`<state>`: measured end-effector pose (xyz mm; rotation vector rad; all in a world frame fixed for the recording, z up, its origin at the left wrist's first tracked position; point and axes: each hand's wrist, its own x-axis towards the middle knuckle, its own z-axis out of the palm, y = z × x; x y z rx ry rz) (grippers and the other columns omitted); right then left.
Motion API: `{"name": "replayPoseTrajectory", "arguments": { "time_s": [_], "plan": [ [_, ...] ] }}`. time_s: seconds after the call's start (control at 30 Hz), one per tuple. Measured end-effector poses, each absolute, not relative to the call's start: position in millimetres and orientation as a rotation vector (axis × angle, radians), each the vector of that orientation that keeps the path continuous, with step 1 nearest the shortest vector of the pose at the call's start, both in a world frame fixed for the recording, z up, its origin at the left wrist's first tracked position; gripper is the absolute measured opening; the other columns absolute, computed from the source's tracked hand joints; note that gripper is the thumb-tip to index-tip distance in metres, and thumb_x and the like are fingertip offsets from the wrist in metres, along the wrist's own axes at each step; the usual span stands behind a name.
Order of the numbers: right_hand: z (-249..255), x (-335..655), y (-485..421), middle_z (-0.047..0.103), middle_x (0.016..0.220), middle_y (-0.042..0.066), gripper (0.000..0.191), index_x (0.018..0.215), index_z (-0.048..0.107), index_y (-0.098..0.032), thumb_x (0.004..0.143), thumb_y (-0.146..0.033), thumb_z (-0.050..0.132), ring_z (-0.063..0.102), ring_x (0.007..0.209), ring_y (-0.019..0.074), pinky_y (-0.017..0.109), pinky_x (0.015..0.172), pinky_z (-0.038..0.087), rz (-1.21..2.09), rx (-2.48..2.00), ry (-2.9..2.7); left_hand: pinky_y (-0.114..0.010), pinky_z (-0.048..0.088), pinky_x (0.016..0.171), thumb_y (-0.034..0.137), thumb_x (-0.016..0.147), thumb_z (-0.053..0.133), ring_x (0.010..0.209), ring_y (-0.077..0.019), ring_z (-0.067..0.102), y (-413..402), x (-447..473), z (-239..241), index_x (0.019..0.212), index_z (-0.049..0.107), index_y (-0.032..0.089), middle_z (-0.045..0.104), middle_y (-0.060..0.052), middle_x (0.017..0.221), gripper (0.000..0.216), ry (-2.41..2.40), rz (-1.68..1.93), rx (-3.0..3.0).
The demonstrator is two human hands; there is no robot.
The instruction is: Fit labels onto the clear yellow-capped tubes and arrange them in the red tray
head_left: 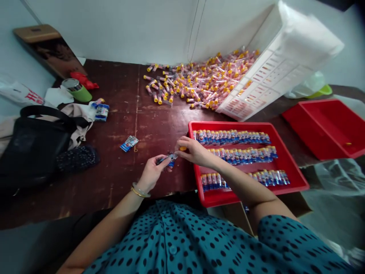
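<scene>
Over the table (pixel 116 118), our left hand (pixel 153 170) pinches small blue packets (pixel 171 164) while our right hand (pixel 194 150), just to their right and nearer the red tray (pixel 232 125), grips a yellow-capped tube (pixel 183 148) whose long axis seems to slant leftward toward the packets.

Right forearm (pixel 239 180) hides some packets (pixel 242 155); print too small.

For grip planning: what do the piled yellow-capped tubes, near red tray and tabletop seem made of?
Piled tubes: probably glossy clear plastic; see-through walls. Near red tray: likely smooth moulded plastic; even colour, rounded corners. Tabletop: perhaps varnished wood; brown, soft sheen, scuffs.
</scene>
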<state>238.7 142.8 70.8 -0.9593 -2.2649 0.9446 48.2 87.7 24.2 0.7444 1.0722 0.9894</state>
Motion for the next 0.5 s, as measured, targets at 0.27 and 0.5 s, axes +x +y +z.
{"name": "replayPoseTrajectory", "arguments": {
  "time_s": [0.27, 0.5],
  "plan": [
    [74, 272, 142, 0.067, 0.093, 0.003, 0.024, 0.107, 0.056, -0.021, 0.089, -0.034, 0.064, 0.063, 0.076, 0.0126, 0.025, 0.067, 0.051, 1.469, -0.982, -1.531, -0.023, 0.039, 0.054, 0.03, 0.067, 0.083, 0.056, -0.0092, 0.049, 82, 32, 18, 0.065, 0.068, 0.015, 0.061, 0.002, 0.062, 0.021, 1.026, 0.855, 0.89],
    [87, 275, 137, 0.069, 0.092, 0.003, 0.031, 0.099, 0.059, -0.019, 0.081, -0.041, 0.073, 0.064, 0.076, 0.0128, 0.025, 0.066, 0.053, 1.648, -0.933, -1.383, -0.024, 0.037, 0.055, 0.026, 0.064, 0.085, 0.058, -0.0099, 0.047, 86, 33, 22, 0.065, 0.067, 0.015, 0.059, 0.002, 0.065, 0.02, 0.942, 0.788, 0.868]
  ]
}}
